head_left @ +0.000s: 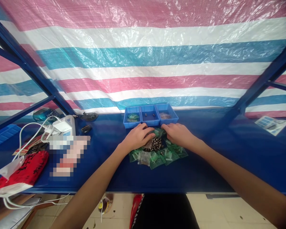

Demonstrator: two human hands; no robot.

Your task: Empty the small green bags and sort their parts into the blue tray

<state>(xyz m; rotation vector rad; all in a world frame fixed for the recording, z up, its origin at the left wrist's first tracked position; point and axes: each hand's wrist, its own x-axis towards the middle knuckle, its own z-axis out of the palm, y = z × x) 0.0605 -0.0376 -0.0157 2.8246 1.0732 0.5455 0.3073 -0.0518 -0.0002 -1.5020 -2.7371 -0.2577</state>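
Observation:
A pile of small green plastic bags (157, 160) with pale strips in them lies on the blue table. In its middle is a heap of small dark-and-silver metal parts (156, 144), too small to name. My left hand (138, 136) is curled over the heap's left side, thumb and forefinger closed at the edge of a green plastic bag (159, 131). From the right, my right hand (177, 134) has its fingers bent together at that bag's other side; the fingertips are partly hidden. A clear bag (144, 158) of small parts lies in front of my left hand.
Behind the pile stands a blue three-compartment tray (150, 123) with green bags, two small metal parts and clear bags. At left are a white power strip (71, 124) with cables, a black object (86, 128) and a red bag (26, 168). Blue frame posts (250, 86) rise both sides.

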